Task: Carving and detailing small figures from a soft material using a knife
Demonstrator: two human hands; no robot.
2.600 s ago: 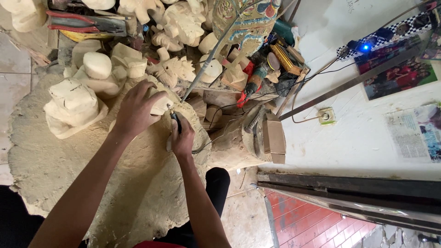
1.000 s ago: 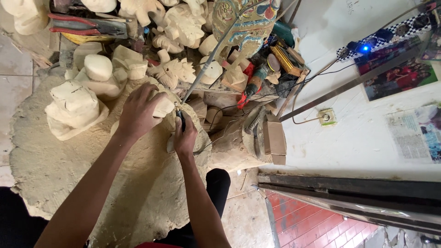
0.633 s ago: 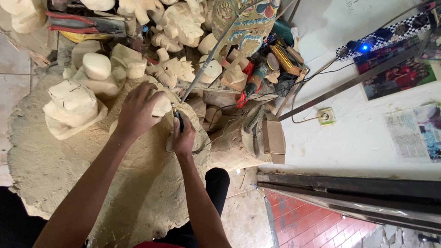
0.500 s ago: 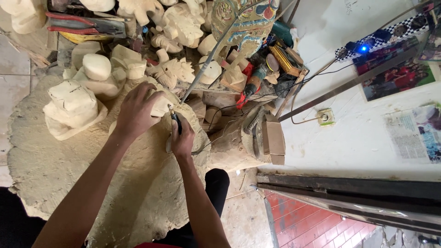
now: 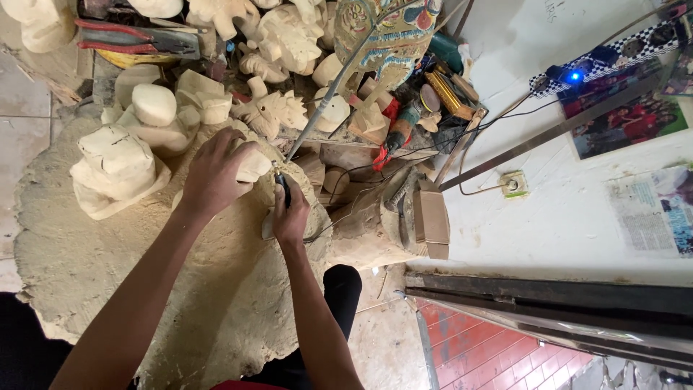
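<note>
Two hands: both are engaged on one pale carved piece [image 5: 253, 167] at the middle of a sawdust-covered mound [image 5: 108, 267].
Left hand [image 5: 213, 173]: closed over the piece from above, fingers wrapped round it so that most of it is covered.
Right hand [image 5: 289, 215]: closed round a slim dark carving tool [image 5: 284, 189], held like a pen.
Tool axis: its long axis runs from the right hand up and slightly left, tip pointed at the edge of the piece beside the left fingers.
Piece position: just right of the rough-cut blocks [image 5: 115, 170], below the heap of finished carvings [image 5: 281, 43].
Piece axis: cannot be told, since too little is uncovered.
Work done: the piece appears already roughed into shape; thick dust has been shed around it.
Work left: judged as fine detailing at the exposed edge; how much remains is hidden under the hand.
</note>
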